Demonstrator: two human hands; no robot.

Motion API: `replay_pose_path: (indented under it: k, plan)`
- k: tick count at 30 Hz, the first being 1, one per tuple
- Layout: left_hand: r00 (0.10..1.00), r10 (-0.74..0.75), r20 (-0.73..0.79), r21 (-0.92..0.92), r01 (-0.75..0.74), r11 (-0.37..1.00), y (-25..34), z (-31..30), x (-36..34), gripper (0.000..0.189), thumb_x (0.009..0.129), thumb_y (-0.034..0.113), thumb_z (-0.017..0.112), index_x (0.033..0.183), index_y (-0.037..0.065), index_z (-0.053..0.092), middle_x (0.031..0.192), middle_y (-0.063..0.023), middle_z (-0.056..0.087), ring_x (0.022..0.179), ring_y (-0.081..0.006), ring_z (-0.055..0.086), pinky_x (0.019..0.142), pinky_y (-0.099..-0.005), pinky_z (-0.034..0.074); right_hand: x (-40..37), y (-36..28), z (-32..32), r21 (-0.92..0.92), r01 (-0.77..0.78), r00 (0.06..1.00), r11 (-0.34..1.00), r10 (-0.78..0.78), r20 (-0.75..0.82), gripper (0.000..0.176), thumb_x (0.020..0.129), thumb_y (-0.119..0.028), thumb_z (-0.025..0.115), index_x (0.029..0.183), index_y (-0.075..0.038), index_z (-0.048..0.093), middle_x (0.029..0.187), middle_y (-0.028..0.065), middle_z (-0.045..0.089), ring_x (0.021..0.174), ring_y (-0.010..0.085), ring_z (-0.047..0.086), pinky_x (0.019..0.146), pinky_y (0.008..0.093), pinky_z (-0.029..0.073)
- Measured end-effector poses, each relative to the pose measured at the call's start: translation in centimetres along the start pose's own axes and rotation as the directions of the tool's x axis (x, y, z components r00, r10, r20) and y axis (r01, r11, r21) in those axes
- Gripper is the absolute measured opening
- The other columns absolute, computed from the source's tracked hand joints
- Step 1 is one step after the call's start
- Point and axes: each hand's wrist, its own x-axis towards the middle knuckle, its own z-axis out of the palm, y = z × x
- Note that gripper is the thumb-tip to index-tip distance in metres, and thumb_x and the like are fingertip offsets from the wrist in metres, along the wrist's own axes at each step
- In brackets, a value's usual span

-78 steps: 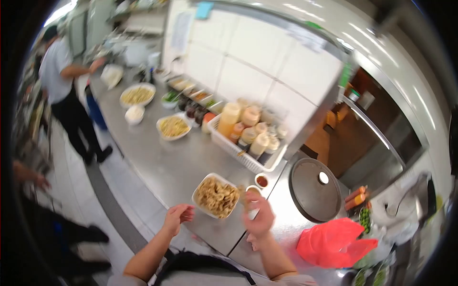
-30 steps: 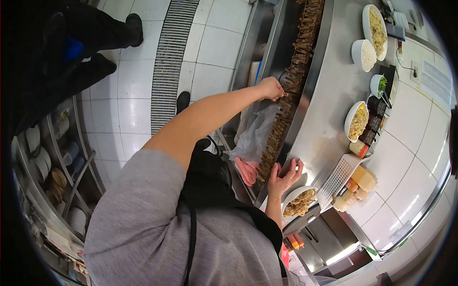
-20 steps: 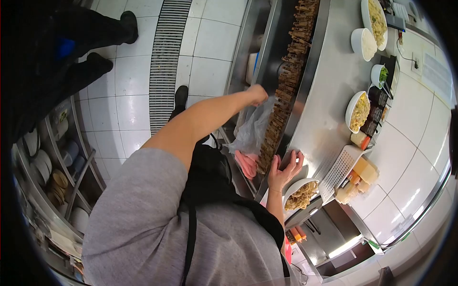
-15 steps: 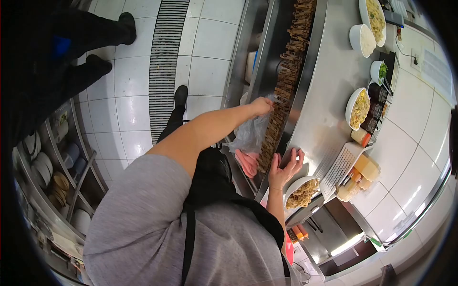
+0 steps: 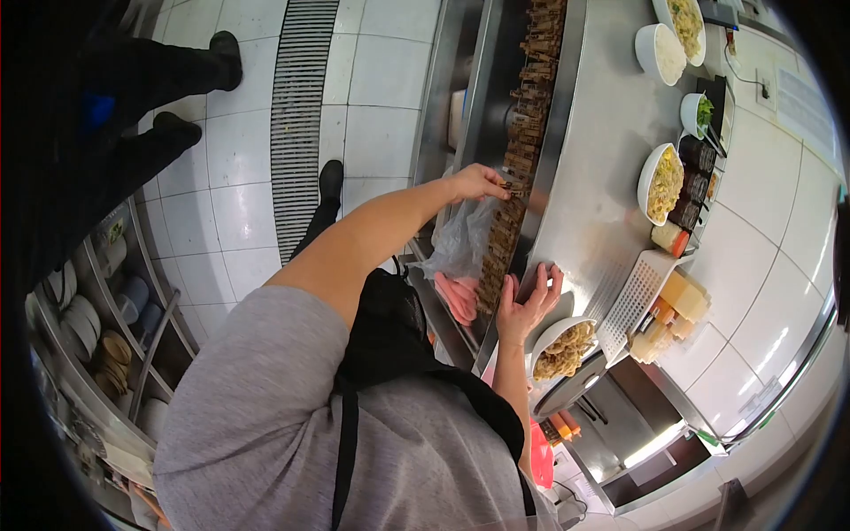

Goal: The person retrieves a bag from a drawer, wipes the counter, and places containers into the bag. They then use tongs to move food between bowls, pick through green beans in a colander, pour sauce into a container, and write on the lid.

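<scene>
My left hand [image 5: 479, 182] reaches across to a long row of brown wooden clothespins [image 5: 531, 97] along the counter's front edge. Its fingertips are pinched on one of the clothespins. Below that hand hangs a crumpled clear plastic bag [image 5: 465, 239], with a pink cloth or glove [image 5: 457, 296] beside it. My right hand [image 5: 529, 305] rests on the rim of the steel counter [image 5: 589, 150], fingers spread and holding nothing. Just right of its wrist stands a white bowl of browned food [image 5: 564, 350].
Farther along the counter are a bowl of yellow food [image 5: 662, 184], a bowl of white rice [image 5: 660, 55] and a bowl of greens [image 5: 697, 113]. A white perforated basket [image 5: 630, 305] stands near the wall. At left, another person's legs [image 5: 150, 75] show near the floor drain [image 5: 305, 115].
My left hand has shifted slightly up and stays at the clothespin row. My right hand keeps its place on the counter edge. The view has moved a little.
</scene>
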Motion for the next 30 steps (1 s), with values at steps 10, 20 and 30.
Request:
replay_pose_path:
  k: [10, 20, 30]
  plan:
    - [0.991, 0.131, 0.04, 0.453, -0.135, 0.881, 1.1, -1.6, 1.2, 0.032, 0.064, 0.024, 0.077, 0.086, 0.003, 0.066, 0.076, -0.004, 0.062, 0.071, -0.0124, 0.054, 0.061, -0.0252, 0.043, -0.1, 0.6, 0.3, 0.062, 0.006, 0.999, 0.998, -0.004, -0.036, 0.054, 0.067, -0.012, 0.07, 0.116, -0.005, 0.048, 0.124, 0.0179, 0.04, 0.111, 0.0351, 0.04, 0.093, 0.0426, 0.032]
    - [0.947, 0.148, 0.284, 0.637, -0.302, 0.709, 3.8, -1.6, 1.0, 0.019, 0.072, 0.016, 0.071, 0.069, 0.002, 0.058, 0.061, 0.0047, 0.047, 0.06, -0.0061, 0.042, 0.055, -0.0239, 0.037, -0.1, 0.6, -1.5, 0.043, -0.12, 0.993, 0.992, 0.119, 0.026, 0.055, 0.063, -0.022, 0.071, 0.114, -0.015, 0.052, 0.123, 0.0118, 0.042, 0.119, 0.0355, 0.035, 0.097, 0.0509, 0.026]
    - [0.97, 0.071, 0.234, 0.704, -0.219, 0.675, 1.9, -3.9, 4.6, 0.008, 0.072, 0.006, 0.066, 0.075, 0.0, 0.062, 0.07, 0.0, 0.057, 0.067, -0.01, 0.052, 0.064, -0.024, 0.043, -0.7, 0.7, -2.2, 0.118, -0.148, 0.989, 0.982, 0.145, 0.03, 0.057, 0.067, -0.027, 0.069, 0.119, -0.016, 0.048, 0.126, 0.0114, 0.038, 0.122, 0.0326, 0.032, 0.099, 0.0504, 0.024]
